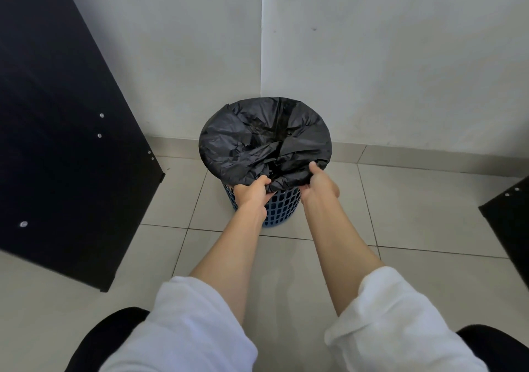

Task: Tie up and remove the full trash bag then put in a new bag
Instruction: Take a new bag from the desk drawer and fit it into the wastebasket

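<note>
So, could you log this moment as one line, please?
left hand: grips black trash bag | right hand: grips bag | blue mesh bin: upright

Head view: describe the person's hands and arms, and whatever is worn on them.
The left hand and right hand are bare: no gloves, rings or watch visible. Forearms are bare too. The left sleeve and right sleeve are white, soft-looking and loose, pushed up toward the elbows.

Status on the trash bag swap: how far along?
Done: nothing that shows; no tied bag is in view. In hand: the black bag is folded over the rim of the blue bin, and the left hand and right hand both grip its near edge. Left: if this is the full bag, tying, lifting out and relining; its contents are hidden, so I cannot tell.
</note>
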A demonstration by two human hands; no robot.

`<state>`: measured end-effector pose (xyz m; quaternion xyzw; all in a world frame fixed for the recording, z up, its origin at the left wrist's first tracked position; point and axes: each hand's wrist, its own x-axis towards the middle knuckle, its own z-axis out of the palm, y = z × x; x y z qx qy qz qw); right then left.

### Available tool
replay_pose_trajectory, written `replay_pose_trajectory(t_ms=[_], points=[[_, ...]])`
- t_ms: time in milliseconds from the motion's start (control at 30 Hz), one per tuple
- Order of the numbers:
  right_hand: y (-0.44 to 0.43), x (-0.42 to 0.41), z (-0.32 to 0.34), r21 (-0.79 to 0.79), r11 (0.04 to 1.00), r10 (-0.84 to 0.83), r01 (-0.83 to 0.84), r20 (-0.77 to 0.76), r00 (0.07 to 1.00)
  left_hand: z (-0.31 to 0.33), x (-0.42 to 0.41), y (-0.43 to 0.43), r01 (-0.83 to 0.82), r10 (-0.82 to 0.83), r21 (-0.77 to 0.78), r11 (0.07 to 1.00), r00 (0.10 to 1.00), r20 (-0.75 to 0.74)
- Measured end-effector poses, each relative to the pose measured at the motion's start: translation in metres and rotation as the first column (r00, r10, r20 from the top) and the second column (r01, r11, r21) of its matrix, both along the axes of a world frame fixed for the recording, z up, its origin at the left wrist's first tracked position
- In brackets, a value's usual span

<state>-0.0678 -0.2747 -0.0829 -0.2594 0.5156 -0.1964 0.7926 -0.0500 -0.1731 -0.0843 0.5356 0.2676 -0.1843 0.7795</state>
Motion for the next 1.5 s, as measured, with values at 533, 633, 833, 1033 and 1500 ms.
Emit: replay_pose_trajectory(t_ms=[533,633,833,1033,1500], points=[[0.001,-0.015,-0.006,-0.075,0.969,0.242,-0.236,0.088,0.966,-0.007,0.004,0.023,0.078,-0.078,0.027,0.997,0.997,0.014],[0.003,-0.020,-0.015,-0.210,0.962,0.206,-0.175,0.134,0.969,-0.006,0.008,0.026,0.069,-0.073,0.076,0.995,0.996,0.058],[0.005,-0.029,-0.013,-0.775,0.282,0.269,-0.565,-0.501,0.822,-0.010,0.013,0.036,0.064,-0.149,0.329,0.942,0.960,0.237],[-0.003,-0.027,-0.036,-0.614,-0.281,0.252,-0.737,-0.789,0.561,-0.012,0.027,0.042,0.292,-0.640,0.816,0.498,0.759,0.118],[-0.021,-0.048,-0.049,-0.577,-0.647,0.035,-0.499,-0.676,0.736,-0.024,0.041,0.059,-0.233,-0.989,0.968,-0.089,0.136,-0.058]])
